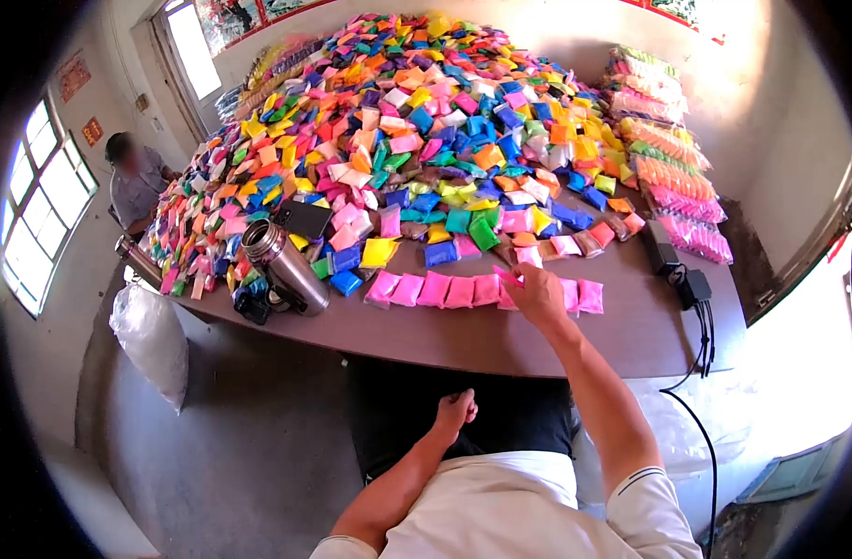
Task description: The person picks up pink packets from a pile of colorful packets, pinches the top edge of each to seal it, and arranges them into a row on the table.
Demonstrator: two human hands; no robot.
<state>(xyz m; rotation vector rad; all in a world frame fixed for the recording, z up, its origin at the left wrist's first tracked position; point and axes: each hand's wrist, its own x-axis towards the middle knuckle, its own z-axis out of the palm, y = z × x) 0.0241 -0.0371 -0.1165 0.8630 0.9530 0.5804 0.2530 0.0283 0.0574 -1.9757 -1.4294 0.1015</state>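
Observation:
A row of pink packets [432, 290] lies side by side along the front of the table. Over the right part of this row, my right hand [538, 298] pinches a small pink packet [508, 278] between its fingers. The hand and forearm hide some of the packets beneath. More pink packets [589, 296] show just right of the hand. My left hand [457, 413] is closed in a loose fist above my dark trousers, below the table edge. Nothing shows in it.
A huge heap of multicoloured packets [426, 121] covers the brown table [426, 337]. A steel flask [286, 265] and a black phone [302, 219] are at left. Stacked packet bundles [673, 177] and black adapters [693, 287] with cables are at right. A person [139, 182] sits far left.

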